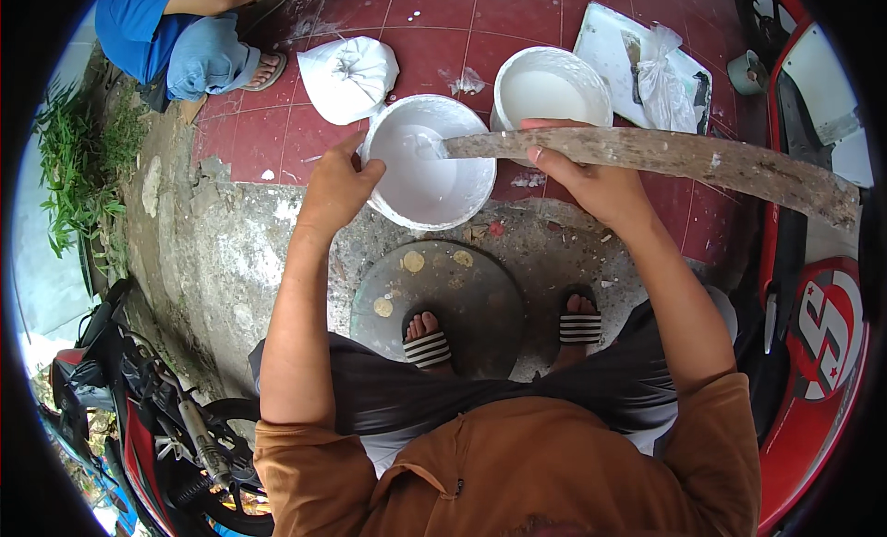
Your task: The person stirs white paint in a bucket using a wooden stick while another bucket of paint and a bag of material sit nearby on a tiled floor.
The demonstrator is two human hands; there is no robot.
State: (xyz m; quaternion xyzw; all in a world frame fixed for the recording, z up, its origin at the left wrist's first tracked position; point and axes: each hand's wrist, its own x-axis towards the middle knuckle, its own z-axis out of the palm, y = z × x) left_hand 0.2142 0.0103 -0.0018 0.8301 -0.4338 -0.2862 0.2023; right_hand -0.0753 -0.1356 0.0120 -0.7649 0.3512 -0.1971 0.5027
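Note:
My left hand [338,188] is closed on the left rim of a white bucket [475,193], its thumb lying over the edge. Whitish liquid [420,170] fills part of this bucket. A long, slightly curved wooden stick [688,155] is gripped in my right hand [591,184]. The stick's whitened left end dips into the liquid, while the rest slants out over the bucket's right side. Just behind my right hand stands a second white bucket [552,96] with white liquid inside. A tied white sack [349,79] sits behind my left hand.
A person in blue [208,55] crouches at the far left. At the far right lie a white board [601,40] and a clear plastic bag [662,83]. A red vehicle [827,343] flanks my right; a motorcycle [176,426] stands to my left. Red tiles [434,49] meet rough concrete.

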